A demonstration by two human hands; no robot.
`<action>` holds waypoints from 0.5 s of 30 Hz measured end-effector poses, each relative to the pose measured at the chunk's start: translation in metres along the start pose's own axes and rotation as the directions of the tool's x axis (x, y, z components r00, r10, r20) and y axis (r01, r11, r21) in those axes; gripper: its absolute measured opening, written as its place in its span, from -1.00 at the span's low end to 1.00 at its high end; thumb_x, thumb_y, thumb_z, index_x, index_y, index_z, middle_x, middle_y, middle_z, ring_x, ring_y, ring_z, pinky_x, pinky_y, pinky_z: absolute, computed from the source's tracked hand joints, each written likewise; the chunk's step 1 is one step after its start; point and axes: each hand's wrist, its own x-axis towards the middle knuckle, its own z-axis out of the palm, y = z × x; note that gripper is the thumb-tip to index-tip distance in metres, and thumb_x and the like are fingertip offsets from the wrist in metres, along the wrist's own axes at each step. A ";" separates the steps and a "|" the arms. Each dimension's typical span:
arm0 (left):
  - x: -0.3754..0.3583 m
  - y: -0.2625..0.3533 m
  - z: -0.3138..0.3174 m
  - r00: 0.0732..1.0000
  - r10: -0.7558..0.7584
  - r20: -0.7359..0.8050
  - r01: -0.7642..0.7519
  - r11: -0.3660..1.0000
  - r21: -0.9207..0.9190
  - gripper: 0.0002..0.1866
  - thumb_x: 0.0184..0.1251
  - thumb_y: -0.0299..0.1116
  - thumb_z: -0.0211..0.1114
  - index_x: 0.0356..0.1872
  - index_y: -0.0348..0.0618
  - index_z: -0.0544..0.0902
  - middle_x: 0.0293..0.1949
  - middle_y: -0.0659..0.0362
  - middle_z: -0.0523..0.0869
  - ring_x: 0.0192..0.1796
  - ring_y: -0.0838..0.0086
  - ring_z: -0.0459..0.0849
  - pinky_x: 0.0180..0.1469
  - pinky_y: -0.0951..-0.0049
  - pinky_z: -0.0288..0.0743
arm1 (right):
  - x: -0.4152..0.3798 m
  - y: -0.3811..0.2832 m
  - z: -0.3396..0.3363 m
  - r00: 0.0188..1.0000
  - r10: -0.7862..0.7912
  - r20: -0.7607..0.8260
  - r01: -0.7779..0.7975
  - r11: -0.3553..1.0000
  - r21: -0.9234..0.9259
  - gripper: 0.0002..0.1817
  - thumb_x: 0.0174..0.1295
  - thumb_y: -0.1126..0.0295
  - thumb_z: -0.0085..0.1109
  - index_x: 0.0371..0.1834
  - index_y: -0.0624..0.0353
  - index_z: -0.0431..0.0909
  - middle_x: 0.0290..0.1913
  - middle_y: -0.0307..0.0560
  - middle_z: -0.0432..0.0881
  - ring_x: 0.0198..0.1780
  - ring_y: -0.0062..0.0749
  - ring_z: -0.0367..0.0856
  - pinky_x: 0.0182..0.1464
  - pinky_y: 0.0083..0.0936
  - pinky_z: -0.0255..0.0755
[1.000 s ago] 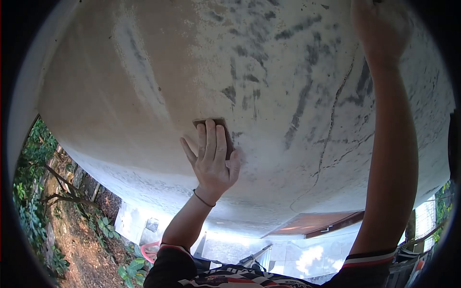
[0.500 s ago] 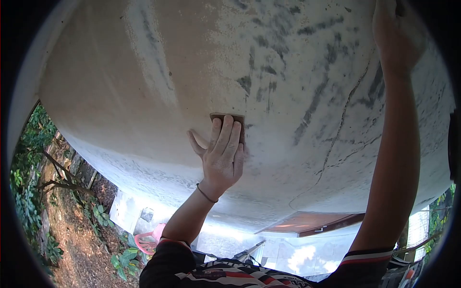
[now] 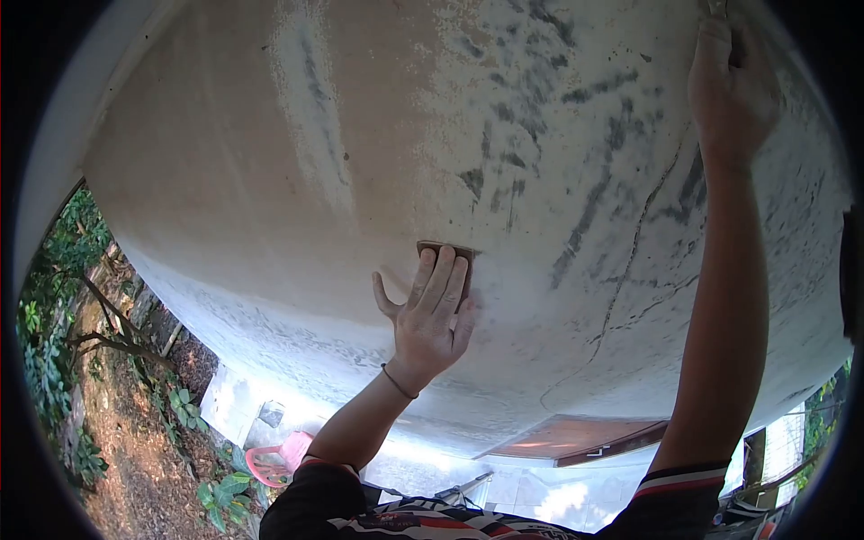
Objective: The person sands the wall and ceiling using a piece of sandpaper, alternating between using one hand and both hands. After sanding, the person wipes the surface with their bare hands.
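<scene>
Flat brown rectangular sheet lay inward from the mottled plaster wall's left edge, under the left hand's outstretched fingers; the right hand's grip was unclear.

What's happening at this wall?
A person has the left hand spread flat over a thin brown pad, pressing it to the wall. The right hand is raised near the upper right, apparently gripping an object mostly cut off by the frame, so I can't tell what it is. The wall is patchy: brownish on one side, pale with dark smudges on the other, where a long crack runs.
</scene>
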 end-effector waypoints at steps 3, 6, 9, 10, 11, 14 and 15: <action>0.044 0.003 -0.006 0.995 0.063 -0.079 -0.061 0.998 0.030 -0.50 0.31 -0.13 0.08 0.24 -0.09 0.47 0.35 0.19 0.39 0.45 0.40 0.21 0.37 -0.19 -0.61 | -0.002 -0.001 0.002 1.000 0.015 -0.005 -0.015 1.000 0.005 -0.64 0.26 0.01 -0.02 -0.20 -0.01 0.65 -0.29 -0.20 0.70 -0.25 -0.31 0.67 -0.17 -0.44 0.50; 0.139 0.006 -0.028 0.939 0.188 -0.289 -0.187 0.982 0.032 -0.49 0.32 -0.15 0.07 0.27 -0.07 0.45 0.36 0.22 0.38 0.44 0.40 0.23 0.36 -0.20 -0.58 | -0.001 0.001 0.000 0.999 0.031 0.032 -0.030 0.999 -0.017 -0.64 0.26 0.01 -0.02 -0.18 -0.01 0.65 -0.28 -0.19 0.70 -0.25 -0.30 0.67 -0.17 -0.45 0.50; 0.159 0.009 -0.034 0.912 0.220 -0.346 -0.205 0.976 0.080 -0.49 0.32 -0.15 0.08 0.27 -0.05 0.44 0.36 0.24 0.37 0.44 0.40 0.23 0.36 -0.20 -0.55 | -0.001 -0.005 0.000 0.998 0.053 -0.016 -0.053 0.999 0.004 -0.63 0.26 0.01 -0.02 -0.16 -0.01 0.66 -0.26 -0.18 0.70 -0.23 -0.28 0.67 -0.15 -0.45 0.50; 0.159 0.007 -0.035 0.914 0.223 -0.338 -0.198 0.974 0.107 -0.50 0.32 -0.15 0.08 0.27 -0.05 0.44 0.37 0.25 0.36 0.44 0.40 0.22 0.36 -0.21 -0.54 | -0.002 -0.007 0.002 0.996 0.072 -0.050 -0.071 0.997 0.020 -0.62 0.26 0.00 -0.02 -0.16 0.00 0.66 -0.25 -0.18 0.70 -0.22 -0.28 0.67 -0.14 -0.44 0.50; 0.142 0.005 -0.031 0.935 0.187 -0.300 -0.166 0.982 0.095 -0.50 0.32 -0.16 0.08 0.26 -0.07 0.45 0.36 0.23 0.38 0.43 0.38 0.24 0.36 -0.22 -0.54 | -0.002 -0.005 0.003 0.998 0.051 -0.048 -0.049 0.998 0.036 -0.61 0.26 0.00 -0.02 -0.16 0.00 0.66 -0.24 -0.17 0.70 -0.21 -0.27 0.67 -0.13 -0.44 0.50; 0.031 -0.004 -0.003 0.992 0.066 -0.107 -0.059 0.996 0.071 -0.52 0.29 -0.20 0.09 0.21 -0.12 0.50 0.31 0.14 0.43 0.39 0.30 0.32 0.35 -0.24 -0.55 | -0.004 -0.009 0.000 0.996 0.053 -0.067 -0.044 0.990 0.137 -0.74 0.24 0.17 0.00 -0.25 0.10 0.58 -0.35 -0.20 0.55 -0.30 -0.39 0.50 -0.23 -0.50 0.37; -0.012 -0.004 0.007 1.000 0.005 0.000 -0.005 0.999 0.050 -0.52 0.23 -0.20 0.13 0.17 -0.15 0.52 0.25 0.09 0.50 0.35 0.26 0.37 0.34 -0.26 -0.54 | -0.006 -0.029 -0.002 0.993 0.083 -0.084 -0.063 0.974 0.215 -0.86 0.24 0.35 0.02 -0.35 0.18 0.49 -0.48 -0.24 0.40 -0.42 -0.52 0.34 -0.35 -0.56 0.26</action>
